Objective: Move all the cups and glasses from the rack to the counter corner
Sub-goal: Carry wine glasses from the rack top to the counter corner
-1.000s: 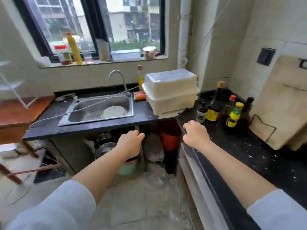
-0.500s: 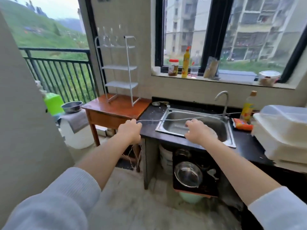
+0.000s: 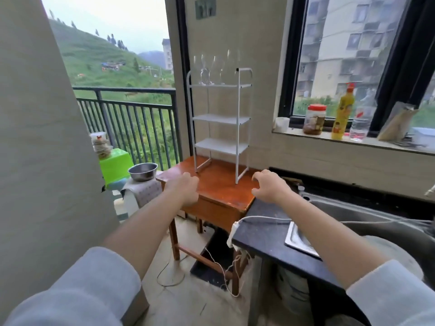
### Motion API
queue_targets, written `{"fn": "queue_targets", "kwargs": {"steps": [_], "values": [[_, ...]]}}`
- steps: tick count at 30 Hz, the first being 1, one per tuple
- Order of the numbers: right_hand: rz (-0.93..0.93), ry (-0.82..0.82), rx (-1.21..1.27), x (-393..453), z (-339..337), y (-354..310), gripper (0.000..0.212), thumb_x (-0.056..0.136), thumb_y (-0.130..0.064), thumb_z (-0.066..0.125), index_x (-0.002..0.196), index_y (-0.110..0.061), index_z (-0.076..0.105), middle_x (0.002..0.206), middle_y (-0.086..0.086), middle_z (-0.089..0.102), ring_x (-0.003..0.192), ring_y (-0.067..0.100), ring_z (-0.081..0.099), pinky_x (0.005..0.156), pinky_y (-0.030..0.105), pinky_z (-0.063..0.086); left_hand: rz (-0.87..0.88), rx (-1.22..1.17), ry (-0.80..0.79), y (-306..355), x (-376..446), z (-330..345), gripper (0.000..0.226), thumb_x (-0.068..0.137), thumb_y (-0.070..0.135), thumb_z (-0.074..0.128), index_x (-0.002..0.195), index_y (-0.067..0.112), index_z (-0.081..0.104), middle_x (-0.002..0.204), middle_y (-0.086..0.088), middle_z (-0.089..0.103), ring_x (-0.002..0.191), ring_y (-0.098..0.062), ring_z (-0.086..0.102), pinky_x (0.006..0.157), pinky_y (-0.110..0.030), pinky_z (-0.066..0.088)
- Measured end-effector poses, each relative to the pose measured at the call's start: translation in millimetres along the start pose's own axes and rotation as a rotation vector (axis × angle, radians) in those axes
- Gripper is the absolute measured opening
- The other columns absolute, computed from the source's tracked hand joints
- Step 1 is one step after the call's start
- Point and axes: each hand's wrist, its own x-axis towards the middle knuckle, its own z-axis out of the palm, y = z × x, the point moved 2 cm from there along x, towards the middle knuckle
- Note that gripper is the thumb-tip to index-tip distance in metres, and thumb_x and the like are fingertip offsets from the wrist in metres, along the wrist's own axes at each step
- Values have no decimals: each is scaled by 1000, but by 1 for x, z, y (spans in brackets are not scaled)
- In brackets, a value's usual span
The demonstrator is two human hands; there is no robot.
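Note:
A white three-shelf wire rack [image 3: 220,120] stands on a small brown wooden table [image 3: 219,187]. Several clear stemmed glasses [image 3: 207,69] stand on its top shelf; the lower two shelves hold nothing. My left hand [image 3: 184,188] hovers over the table's front left, fingers loosely curled, holding nothing. My right hand [image 3: 270,187] is over the table's right end beside the black counter [image 3: 266,234], fingers apart and curved, empty. Both hands are well below the glasses.
A steel sink [image 3: 353,215] is set in the counter at right, with a white cord [image 3: 261,220] over its edge. Jars and bottles [image 3: 342,116] line the window sill. A steel bowl [image 3: 143,171] and green bin [image 3: 114,167] sit left, by the balcony railing.
My view has swung left from the counter corner and sink to the rack, which is now closer and centred. Both hands stayed empty and moved over the wooden table.

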Motion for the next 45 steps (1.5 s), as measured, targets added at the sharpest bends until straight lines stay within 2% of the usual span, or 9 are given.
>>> {"fn": "queue_targets", "kwargs": {"steps": [6, 12, 21, 27, 32, 36, 40, 42, 45], "values": [[-55, 23, 82, 134, -18, -33, 37, 85, -20, 51, 118, -4, 54, 120, 17, 58, 109, 32, 54, 93, 42, 48, -35, -37, 25, -66, 106, -10, 40, 90, 16, 42, 129, 10, 47, 131, -15, 47, 119, -32, 49, 86, -42, 46], [-118, 64, 85, 238, -18, -65, 41, 85, -16, 51, 123, 0, 51, 129, 19, 53, 117, 33, 51, 96, 38, 43, -75, -114, 86, -127, 202, -2, 35, 88, 15, 43, 121, 9, 52, 124, -13, 51, 111, -30, 52, 76, -37, 45], [-84, 481, 131, 393, -71, -101, 34, 84, -12, 53, 115, 3, 57, 119, 23, 61, 109, 33, 55, 91, 34, 41, 54, -288, 306, -191, 382, -39, 34, 87, 19, 43, 118, 10, 56, 126, -13, 53, 111, -31, 54, 81, -34, 45], [66, 697, 268, 469, -113, -104, 30, 84, -9, 52, 111, 1, 61, 112, 18, 66, 106, 31, 58, 83, 28, 42, 168, -796, 478, -194, 480, -87, 40, 85, 14, 51, 124, 7, 53, 119, -12, 60, 103, -23, 53, 80, -23, 36], [294, 812, 446, 526, -145, -88, 48, 83, -13, 54, 128, 1, 43, 115, 19, 63, 110, 30, 54, 69, 22, 31, 191, -858, 500, -179, 543, -111, 45, 87, 13, 47, 131, 3, 42, 129, -18, 50, 118, -32, 47, 93, -34, 40], [449, 791, 473, 567, -159, -70, 38, 83, -16, 56, 114, 5, 56, 116, 22, 62, 109, 33, 57, 72, 30, 39, 171, -974, 460, -172, 585, -120, 42, 87, 16, 51, 124, -1, 40, 125, -20, 49, 113, -34, 48, 80, -32, 37], [491, 761, 792, 603, -168, -52, 24, 81, -8, 58, 103, -1, 64, 78, 10, 57, 77, 24, 59, 61, 27, 38, 173, -1102, 480, -170, 621, -132, 47, 83, 13, 55, 125, 1, 37, 120, -16, 49, 99, -29, 49, 73, -30, 38], [508, 783, 954, 616, -173, -46, 2, 78, -6, 60, 77, -7, 61, 59, 4, 45, 51, 14, 43, 47, 22, 32, 182, -1141, 499, -169, 636, -135, 48, 82, 11, 55, 124, 2, 35, 113, -14, 49, 89, -22, 41, 71, -31, 39], [550, 707, 990, 633, -179, -34, 22, 77, -5, 62, 60, -10, 49, 59, 5, 40, 46, 14, 31, 44, 23, 25, 203, -1255, 503, -166, 658, -136, 58, 81, 17, 60, 131, 6, 32, 97, -7, 50, 83, -22, 46, 69, -28, 38]]}}
